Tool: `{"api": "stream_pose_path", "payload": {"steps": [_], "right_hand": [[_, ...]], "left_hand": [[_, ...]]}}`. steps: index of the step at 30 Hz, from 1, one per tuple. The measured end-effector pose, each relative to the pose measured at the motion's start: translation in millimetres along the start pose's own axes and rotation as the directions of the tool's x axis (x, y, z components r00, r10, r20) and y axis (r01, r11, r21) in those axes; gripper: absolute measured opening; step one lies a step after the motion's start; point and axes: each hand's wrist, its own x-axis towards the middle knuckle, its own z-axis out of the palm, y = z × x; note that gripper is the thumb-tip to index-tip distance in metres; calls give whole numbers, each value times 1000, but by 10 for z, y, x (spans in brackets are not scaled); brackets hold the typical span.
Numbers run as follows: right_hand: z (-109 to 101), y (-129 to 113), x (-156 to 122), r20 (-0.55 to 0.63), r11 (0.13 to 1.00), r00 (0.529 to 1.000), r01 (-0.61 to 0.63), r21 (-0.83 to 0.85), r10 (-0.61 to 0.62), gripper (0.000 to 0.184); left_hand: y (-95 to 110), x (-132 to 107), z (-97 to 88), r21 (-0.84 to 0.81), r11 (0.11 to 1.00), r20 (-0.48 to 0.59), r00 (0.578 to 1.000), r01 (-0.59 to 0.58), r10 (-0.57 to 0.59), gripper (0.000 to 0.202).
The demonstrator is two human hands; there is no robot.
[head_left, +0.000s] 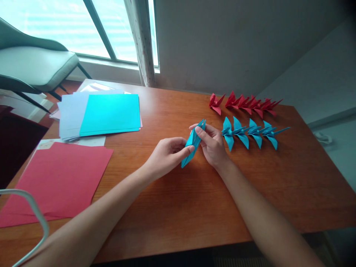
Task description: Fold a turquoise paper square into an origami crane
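A folded piece of blue origami paper [191,143], long and diamond-shaped, is held tilted above the wooden table between both hands. My left hand [168,155] pinches its lower left side, thumb on the front face. Gripping the upper right part is my right hand [211,142], with the thumb pressed on the front near the pointed tip. The fingers behind the paper are partly hidden. Just right of my right hand stands a row of several blue paper cranes [255,132]. Behind them runs a row of several red paper cranes [250,104].
Blue sheets [111,115] lie on white papers [72,115] at the back left of the table [167,218]. Large red sheets [61,181] cover the front left. A white cable [39,215] curves over the left corner. A chair [36,66] stands by the window.
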Motion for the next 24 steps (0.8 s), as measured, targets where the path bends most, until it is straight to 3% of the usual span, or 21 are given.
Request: {"api": "stream_pose_path", "payload": {"steps": [3, 6, 15, 24], "right_hand": [[18, 16, -4, -37, 999, 999, -9, -39, 7, 24], [46, 23, -22, -38, 999, 999, -11, -48, 9, 26], [78, 22, -51, -47, 997, 999, 18, -76, -21, 22], [85, 11, -62, -49, 995, 998, 24, -92, -28, 23]], "left_hand": [[-1, -14, -5, 183, 980, -89, 992, -73, 91, 30], [-18, -14, -6, 240, 964, -173, 972, -116, 160, 26], [-7, 10, 17, 132, 976, -292, 934, -171, 204, 18], [-52, 46, -5, -100, 987, -243, 965, -128, 100, 22]]}}
